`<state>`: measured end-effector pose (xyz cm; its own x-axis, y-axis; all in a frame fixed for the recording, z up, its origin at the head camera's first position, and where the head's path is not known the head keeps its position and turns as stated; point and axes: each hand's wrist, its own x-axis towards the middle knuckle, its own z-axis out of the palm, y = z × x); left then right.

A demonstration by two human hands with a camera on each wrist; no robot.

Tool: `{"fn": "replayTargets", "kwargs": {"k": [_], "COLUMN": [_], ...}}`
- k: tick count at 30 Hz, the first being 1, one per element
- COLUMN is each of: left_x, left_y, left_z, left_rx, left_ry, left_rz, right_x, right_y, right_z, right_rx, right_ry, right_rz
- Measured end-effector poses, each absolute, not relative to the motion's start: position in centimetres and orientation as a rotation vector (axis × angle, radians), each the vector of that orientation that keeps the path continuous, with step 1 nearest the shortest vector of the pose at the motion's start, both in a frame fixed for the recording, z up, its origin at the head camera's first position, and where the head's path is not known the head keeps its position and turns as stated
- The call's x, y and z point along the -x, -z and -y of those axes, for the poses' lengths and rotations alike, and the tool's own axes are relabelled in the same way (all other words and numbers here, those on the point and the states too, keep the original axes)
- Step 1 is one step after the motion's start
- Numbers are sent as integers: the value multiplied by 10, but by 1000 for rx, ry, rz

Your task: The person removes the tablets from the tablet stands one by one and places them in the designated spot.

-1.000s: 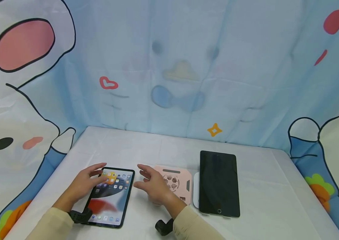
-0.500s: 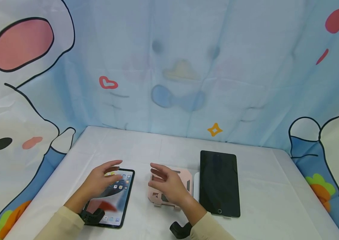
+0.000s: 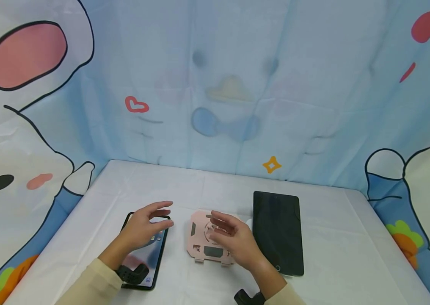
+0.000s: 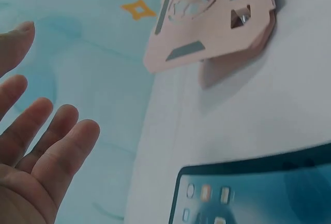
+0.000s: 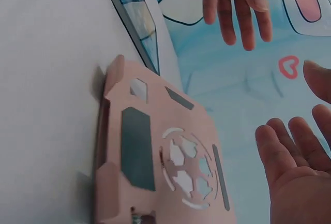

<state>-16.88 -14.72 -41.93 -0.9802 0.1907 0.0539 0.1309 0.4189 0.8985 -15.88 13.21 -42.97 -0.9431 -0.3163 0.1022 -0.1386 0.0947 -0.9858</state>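
Note:
Over the lit tablet [image 3: 158, 250] on the left of the table hovers my left hand [image 3: 144, 226], its fingers loosely extended and holding nothing. My right hand [image 3: 234, 239] is held above the right part of a pink tablet stand [image 3: 201, 233] with a round cut-out pattern, also holding nothing. In the right wrist view the stand [image 5: 155, 146] shows two small lips along one edge and grey pads, with the right hand's fingers apart from it. The left wrist view has the left hand [image 4: 46, 151] with fingers spread, clear of both stand and lit tablet [image 4: 258, 198].
A dark tablet [image 3: 277, 233] with a round button lies to the right of the pink stand, a white edge [image 3: 250, 223] showing beside it. Behind the white table [image 3: 333, 237] hangs a blue cartoon curtain [image 3: 222, 84]. Black straps are on both wrists.
Both hands have moved rightward, the left across the lit tablet and the right across the pink stand, uncovering the stand's left side. The tablets and stand stay in place.

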Motion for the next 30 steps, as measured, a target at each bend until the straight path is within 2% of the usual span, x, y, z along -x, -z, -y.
{"fn": "replayTargets", "kwargs": {"k": [14,25,30], "left_x": [171,179,182], "left_y": [415,418,418], "left_z": [117,100,91], "left_rx": [-375,-512,-591], "left_ry": [-1681,-1660,-1696], "left_rz": [-2623,-2643,-2576], "right_x": [142,138,140], "right_y": [434,436,435], "right_z": [-163,-218,-239], "right_rx": [324,452,419], "right_ry": [2048,1895,1862], "right_rz": [-2341,-2775,-2844]}}
